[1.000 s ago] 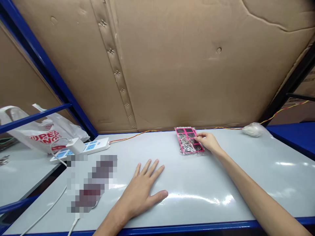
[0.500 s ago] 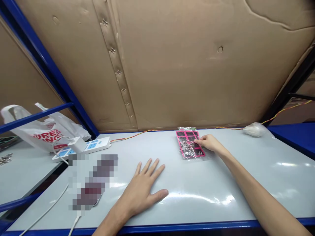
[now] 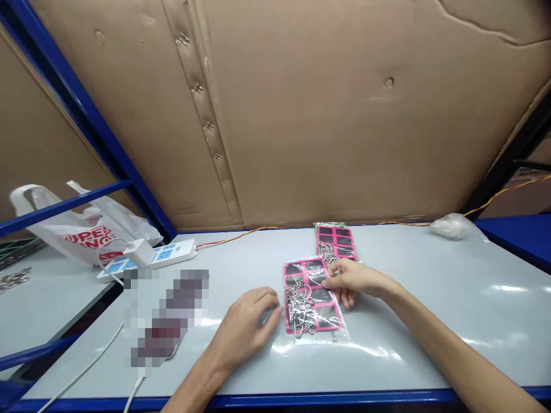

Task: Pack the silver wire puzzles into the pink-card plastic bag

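A clear plastic packet (image 3: 303,301) holds a pink-edged card with dark rectangles and several silver metal hooks. My right hand (image 3: 350,281) pinches its right edge between thumb and fingers. Close to the packet's left side, my left hand (image 3: 249,324) rests on the table with its fingers loosely curved, the thumb apart from them, and nothing in it. Behind the right hand lies a second, similar packet (image 3: 338,238) with metal hooks, on top of something with a green edge.
On the left are a white power strip (image 3: 172,252) with a plugged-in charger, a cable, a blurred-out object (image 3: 167,321) and a white plastic bag (image 3: 94,229). A small clear bag (image 3: 451,226) lies back right. Blue shelf posts and cardboard enclose the white table (image 3: 430,321).
My right hand has drawn the top packet toward me and to the left, exposing a similar one behind. My left hand, flat and spread before, has curved its fingers and turned toward the packet.
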`<state>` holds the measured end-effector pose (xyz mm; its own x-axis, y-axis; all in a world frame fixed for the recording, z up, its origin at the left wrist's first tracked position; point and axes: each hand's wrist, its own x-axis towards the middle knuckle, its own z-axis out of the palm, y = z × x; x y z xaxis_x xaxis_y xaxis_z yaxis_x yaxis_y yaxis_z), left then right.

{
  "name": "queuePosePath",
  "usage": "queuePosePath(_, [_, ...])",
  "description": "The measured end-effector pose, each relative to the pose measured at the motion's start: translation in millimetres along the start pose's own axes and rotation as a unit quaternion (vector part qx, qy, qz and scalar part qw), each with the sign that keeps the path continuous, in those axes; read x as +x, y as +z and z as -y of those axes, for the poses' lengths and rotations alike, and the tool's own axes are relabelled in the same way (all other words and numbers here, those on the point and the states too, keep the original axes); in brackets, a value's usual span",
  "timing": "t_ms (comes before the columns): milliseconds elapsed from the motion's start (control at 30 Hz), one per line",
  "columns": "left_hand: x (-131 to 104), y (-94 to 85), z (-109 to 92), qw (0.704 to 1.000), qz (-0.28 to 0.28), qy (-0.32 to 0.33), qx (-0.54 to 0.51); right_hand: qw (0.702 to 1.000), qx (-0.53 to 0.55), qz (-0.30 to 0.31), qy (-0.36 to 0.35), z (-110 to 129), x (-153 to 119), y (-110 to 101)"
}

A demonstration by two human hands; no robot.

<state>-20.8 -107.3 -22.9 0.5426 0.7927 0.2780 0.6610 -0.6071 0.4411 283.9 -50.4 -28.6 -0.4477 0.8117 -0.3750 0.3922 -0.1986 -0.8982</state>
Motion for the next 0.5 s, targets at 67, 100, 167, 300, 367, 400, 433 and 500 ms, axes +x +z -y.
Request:
queuePosePath(67, [2.3, -1.5, -0.5, 1.000, 0.001, -0.014, -0.018, 0.999, 0.001, 0.047, 0.017, -2.9, 3.8, 8.1])
queuePosePath(100, [4.5, -2.2, 0.4, 0.999, 0.001, -0.026, -0.022, 0.998, 0.002, 0.066, 0.020, -3.8, 5.0, 10.2])
queuePosePath(167, [13.0, -4.1, 5.0, 0.998, -0.003, -0.056, -0.018, 0.996, 0.007, 0.092, 0.018, -4.3, 5.8, 11.1])
queuePosePath(300, [52.9, -11.4, 21.6, 0.994, -0.004, -0.113, 0.010, 0.994, 0.021, 0.106, -0.003, -3.4, 4.9, 8.8])
queuePosePath(367, [80.9, -16.4, 30.9, 0.991, 0.040, -0.126, -0.036, 0.995, 0.027, 0.099, -0.017, -3.5, 5.1, 8.6])
queuePosePath(400, [94.5, -18.7, 35.3, 0.986, 0.092, -0.119, -0.075, 0.995, 0.029, 0.093, -0.024, -3.6, 5.6, 8.8])
queuePosePath(433, [106.7, -20.5, 39.5, 0.982, 0.123, -0.106, -0.093, 0.995, 0.032, 0.086, -0.032, -3.8, 6.2, 9.2])
queuePosePath(500, [124.5, -21.6, 46.8, 0.960, 0.216, -0.089, -0.157, 0.996, 0.037, 0.070, -0.048, -3.8, 7.6, 10.1])
